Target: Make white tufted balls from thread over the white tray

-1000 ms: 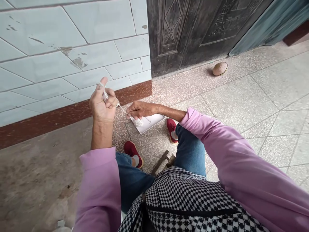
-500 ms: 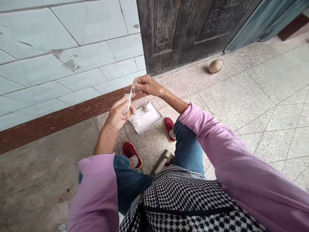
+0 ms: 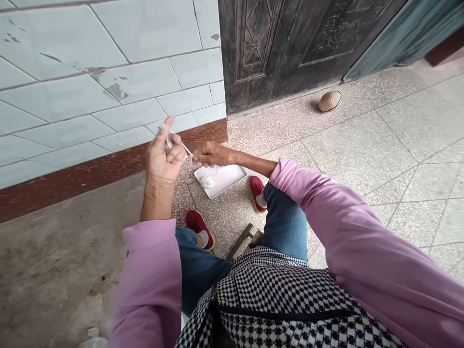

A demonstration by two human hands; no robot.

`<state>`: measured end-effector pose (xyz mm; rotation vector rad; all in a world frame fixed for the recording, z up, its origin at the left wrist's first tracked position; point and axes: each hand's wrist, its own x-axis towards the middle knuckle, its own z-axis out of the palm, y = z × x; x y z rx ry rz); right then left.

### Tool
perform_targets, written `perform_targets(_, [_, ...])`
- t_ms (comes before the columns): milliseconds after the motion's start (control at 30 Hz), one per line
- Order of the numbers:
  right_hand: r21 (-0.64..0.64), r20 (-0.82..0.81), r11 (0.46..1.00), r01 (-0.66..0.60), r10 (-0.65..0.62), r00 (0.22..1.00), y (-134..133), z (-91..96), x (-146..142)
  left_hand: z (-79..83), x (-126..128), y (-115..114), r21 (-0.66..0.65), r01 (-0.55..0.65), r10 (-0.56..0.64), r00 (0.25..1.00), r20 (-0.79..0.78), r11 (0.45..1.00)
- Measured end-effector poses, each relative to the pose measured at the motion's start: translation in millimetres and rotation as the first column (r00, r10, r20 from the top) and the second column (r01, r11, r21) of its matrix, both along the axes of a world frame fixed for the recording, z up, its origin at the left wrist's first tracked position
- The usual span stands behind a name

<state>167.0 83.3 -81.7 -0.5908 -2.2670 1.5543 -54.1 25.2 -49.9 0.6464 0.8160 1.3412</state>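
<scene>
My left hand (image 3: 162, 157) is raised at the left with one finger pointing up and the others curled in. White string (image 3: 186, 149) loops about its fingers and runs down to the right. My right hand (image 3: 214, 154), lower and beside it, pinches the string's other end between thumb and fingertips. Below the hands a shallow white tray (image 3: 229, 182) lies on the floor. A small bundle of white string (image 3: 207, 181) rests at its left side; the far part of the tray is hidden behind my right hand.
A tiled wall (image 3: 119, 101) with a brown base strip rises ahead on the left. A dark carved door (image 3: 268, 53) stands beyond. One round pinkish object (image 3: 329, 101) lies by the door. Between my red shoes (image 3: 197, 226) and my lap is a wooden piece (image 3: 241, 241).
My left hand has turned and moved left and up. My right hand has come down and toward me, the string now stretching between both. The second bundle in the tray has become hidden.
</scene>
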Motion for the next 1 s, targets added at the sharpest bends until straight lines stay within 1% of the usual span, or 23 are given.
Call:
perform_targets(67, [-0.028,0.018,0.995,-0.096,0.096,0.995,-17.3,8.9,-5.4,-5.5,-5.2,1.5,0.024,-0.042,0.042,0.999,-0.023,0.999])
perform_targets(167, [-0.118,0.033,0.974,-0.195,0.200,0.979,-34.2,23.1,-5.5,-9.3,-1.3,-3.1,0.038,-0.148,0.152,0.980,-0.131,0.988])
perform_targets(233, [-0.178,0.049,0.957,-0.230,0.242,0.969,-37.7,30.6,-1.7,-10.0,1.9,-5.7,0.037,-0.194,0.198,0.955,-0.223,0.980])
perform_targets(333, [-0.187,0.020,0.954,-0.233,0.241,0.970,-30.2,34.7,4.6,-13.2,1.1,-4.7,0.035,-0.164,0.167,0.939,-0.300,0.986])
perform_targets(433, [-0.129,-0.111,0.977,-0.169,0.155,0.982,-10.7,33.2,10.7,-20.1,3.7,-2.0,0.023,-0.059,0.063,0.954,-0.294,0.998])
perform_targets(533, [-0.118,-0.240,0.991,-0.056,0.026,0.970,12.2,36.4,22.1,-23.0,18.2,-4.0,-0.002,0.028,-0.027,0.951,-0.308,1.000])
perform_targets(600, [-0.143,-0.270,0.988,0.050,-0.087,0.959,25.0,43.8,33.0,-18.3,30.1,-8.4,-0.012,0.084,-0.083,0.941,-0.329,0.996])
perform_targets(667, [-0.160,-0.262,0.974,0.160,-0.198,0.944,34.6,51.9,43.7,-8.7,39.3,-14.9,0.000,0.164,-0.155,0.933,-0.325,0.986])
perform_targets(733, [-0.166,-0.241,0.955,0.244,-0.279,0.930,41.2,55.6,50.2,2.6,45.1,-22.9,0.039,0.246,-0.222,0.925,-0.307,0.969])
perform_targets(800, [-0.179,-0.233,0.943,0.281,-0.318,0.919,45.4,50.7,50.3,11.2,48.4,-30.8,0.077,0.307,-0.275,0.919,-0.283,0.949])
perform_targets(900, [-0.216,-0.237,0.944,0.248,-0.297,0.925,47.2,29.8,40.3,15.1,49.1,-37.2,0.097,0.371,-0.343,0.913,-0.219,0.924])
perform_targets(967, [-0.237,-0.205,0.952,0.192,-0.242,0.948,44.4,14.2,30.5,13.7,44.3,-34.4,0.093,0.352,-0.338,0.931,-0.138,0.931])
perform_targets(1000, [-0.239,-0.184,0.957,0.166,-0.212,0.960,41.3,8.2,25.5,13.0,39.9,-30.7,0.085,0.313,-0.306,0.949,-0.080,0.946])
